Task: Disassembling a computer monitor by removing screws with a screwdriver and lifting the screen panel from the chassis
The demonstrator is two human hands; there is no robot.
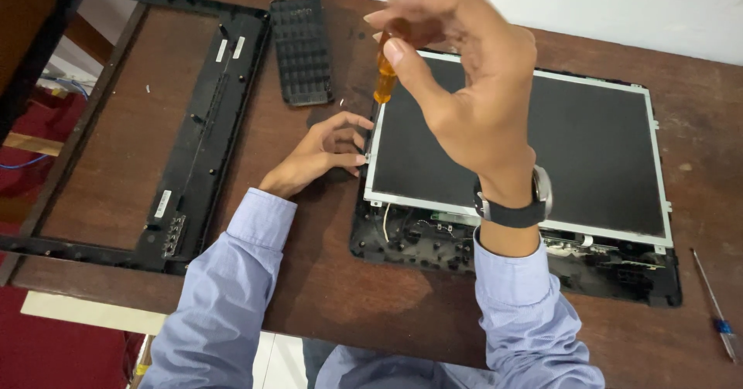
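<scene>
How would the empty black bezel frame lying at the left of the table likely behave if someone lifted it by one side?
The black bezel frame is a thin, open rectangle with one wide bar, so it would probably flex and twist, and feel light for its span. It already overhangs the table edge at left, so a push might tip it off. Its narrow rails look easy to crack.

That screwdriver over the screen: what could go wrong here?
The right hand holds the orange screwdriver upright at the bare screen's left edge; a slip might scratch it. The left hand's fingers sit beside that spot and could get jabbed.
</scene>
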